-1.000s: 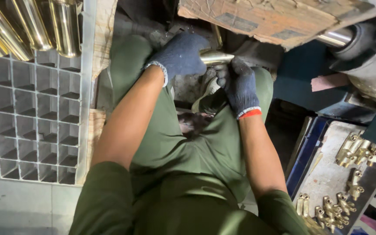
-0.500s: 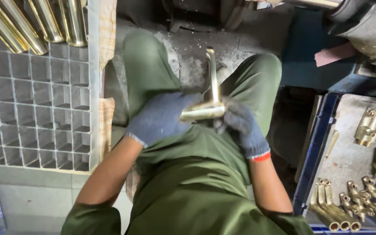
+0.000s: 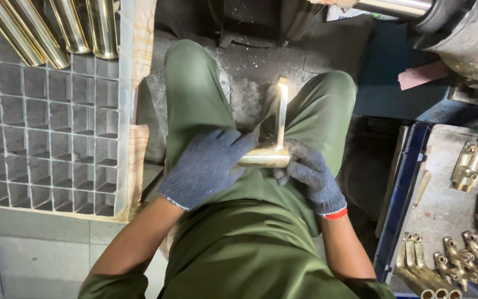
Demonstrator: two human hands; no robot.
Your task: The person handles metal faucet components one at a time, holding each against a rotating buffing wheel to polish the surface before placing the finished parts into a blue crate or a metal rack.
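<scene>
A T-shaped brass fitting (image 3: 269,156) rests over my lap, its long stem pointing away from me between my knees. My left hand (image 3: 206,166), in a grey knit glove, wraps around the left end of the fitting's short barrel. On the barrel's right end, my right hand (image 3: 311,177) in a matching glove with a red cuff grips from below. Both of my legs wear green trousers.
A white grid crate (image 3: 56,127) stands at my left, with several polished brass tubes (image 3: 56,27) in its far cells. At my right a blue tray (image 3: 402,221) holds several brass fittings (image 3: 460,249). Metal shavings cover the floor between my feet; machine parts sit at top right.
Both hands have drawn the brass fitting back from the machine in front down onto my lap, and my view has tilted downward.
</scene>
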